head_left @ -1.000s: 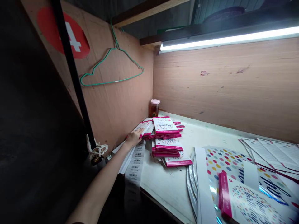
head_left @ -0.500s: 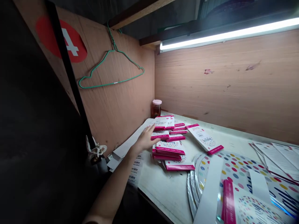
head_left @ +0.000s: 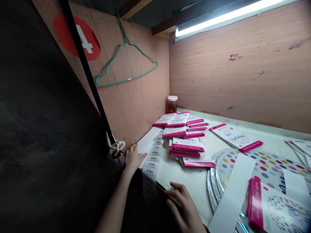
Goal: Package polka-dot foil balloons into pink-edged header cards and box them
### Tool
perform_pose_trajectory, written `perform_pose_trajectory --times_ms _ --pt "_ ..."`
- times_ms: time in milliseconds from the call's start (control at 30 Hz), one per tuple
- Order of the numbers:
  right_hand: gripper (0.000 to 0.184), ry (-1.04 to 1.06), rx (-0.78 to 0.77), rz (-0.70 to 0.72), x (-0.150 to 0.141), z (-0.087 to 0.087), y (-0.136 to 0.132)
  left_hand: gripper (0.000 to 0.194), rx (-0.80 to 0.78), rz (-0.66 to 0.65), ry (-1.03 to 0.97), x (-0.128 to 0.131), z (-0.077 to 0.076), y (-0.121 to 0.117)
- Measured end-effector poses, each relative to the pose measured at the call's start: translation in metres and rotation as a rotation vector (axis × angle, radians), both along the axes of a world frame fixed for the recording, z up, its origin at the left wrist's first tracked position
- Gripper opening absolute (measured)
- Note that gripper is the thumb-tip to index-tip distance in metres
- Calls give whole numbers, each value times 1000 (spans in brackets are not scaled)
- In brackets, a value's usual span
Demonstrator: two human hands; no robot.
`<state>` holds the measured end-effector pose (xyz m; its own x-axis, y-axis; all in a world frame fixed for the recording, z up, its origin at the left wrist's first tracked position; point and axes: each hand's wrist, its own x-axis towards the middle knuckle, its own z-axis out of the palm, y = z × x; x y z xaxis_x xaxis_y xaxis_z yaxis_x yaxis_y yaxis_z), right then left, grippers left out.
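A strip of barcode labels (head_left: pixel 152 158) hangs over the front edge of the white bench (head_left: pixel 170 174) at lower centre. The left hand (head_left: pixel 132 159), fingers apart, touches white papers (head_left: pixel 145 142) just beside it. The right hand (head_left: pixel 183 205) lies spread at the bench edge, its grip unclear. Birthday cards (head_left: pixel 187 145) lie to the upper right.

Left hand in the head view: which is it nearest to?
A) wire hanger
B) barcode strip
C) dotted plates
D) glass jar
B. The left hand sits right beside the barcode strip at the table's back corner, while the jar stands farther back.
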<state>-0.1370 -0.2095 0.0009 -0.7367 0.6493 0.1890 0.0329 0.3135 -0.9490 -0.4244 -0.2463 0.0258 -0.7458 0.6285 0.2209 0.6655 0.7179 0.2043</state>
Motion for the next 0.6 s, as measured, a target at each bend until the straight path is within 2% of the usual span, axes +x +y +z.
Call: perform_pose_trajectory --times_ms 100,167,233,333,433,500,600 --pt "42 124 -286 -18 -68 -6 20 55 24 -79 -6 -13 6 1" --pt "51 177 -399 3 -101 -7 31 47 47 -151 -9 -19 10 4" --pt "57 226 -434 47 -119 -6 37 43 79 -219 -9 -24 12 8" --pt "59 288 -449 100 -118 -3 36 33 140 -282 -1 -27 23 15" --pt "55 348 -500 155 -104 4 27 16 256 -308 62 -24 53 22" --pt "52 371 -501 197 -97 12 20 15 353 -323 133 -16 85 26" --pt "48 362 -403 263 -89 21 8 14 464 -370 223 5 136 32"
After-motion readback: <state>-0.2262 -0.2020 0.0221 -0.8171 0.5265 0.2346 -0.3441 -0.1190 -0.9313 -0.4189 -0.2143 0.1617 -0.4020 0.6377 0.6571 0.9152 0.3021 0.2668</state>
